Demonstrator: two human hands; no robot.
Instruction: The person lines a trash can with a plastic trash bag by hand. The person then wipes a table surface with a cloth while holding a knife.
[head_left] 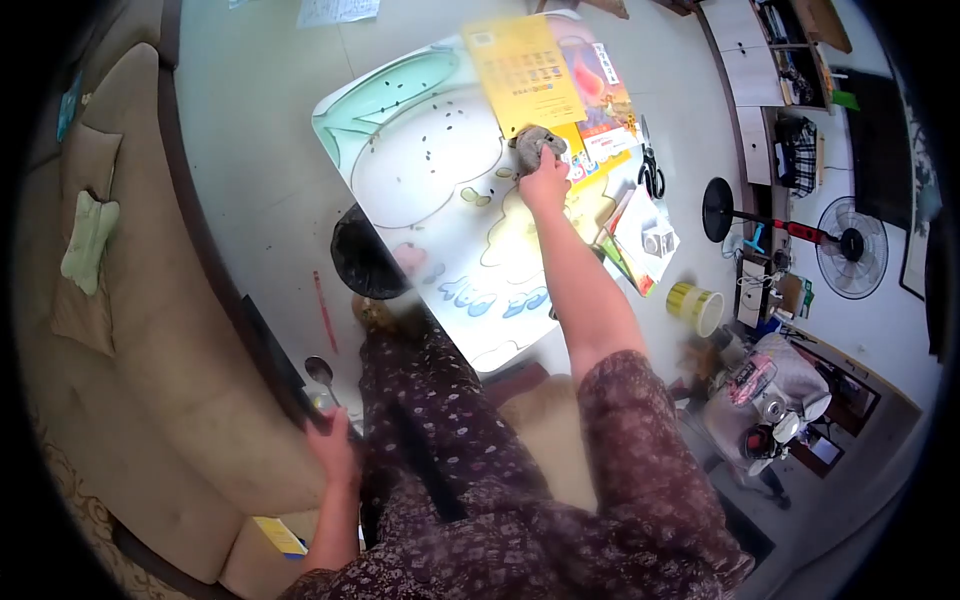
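My right hand (547,187) is closed on a bunched grey cloth (538,146), which rests over the edge of yellow printed sheets on the table. Small dark seed-like bits (428,140) lie scattered to its left, on the white table (500,340) with cartoon prints. Low at my left side, my left hand (332,440) is closed around the handle of a spoon (319,370) with a dark, round bowl. Something small and shiny beside its fingers is too blurred to name.
On the table are a yellow sheet (525,75), black-handled scissors (651,175) and a stack of papers (640,240). A black-lined bin (365,255) stands by the left edge, a yellow-striped bin (694,308) to the right. A sofa (170,330) runs along the left; a fan (850,247) stands right.
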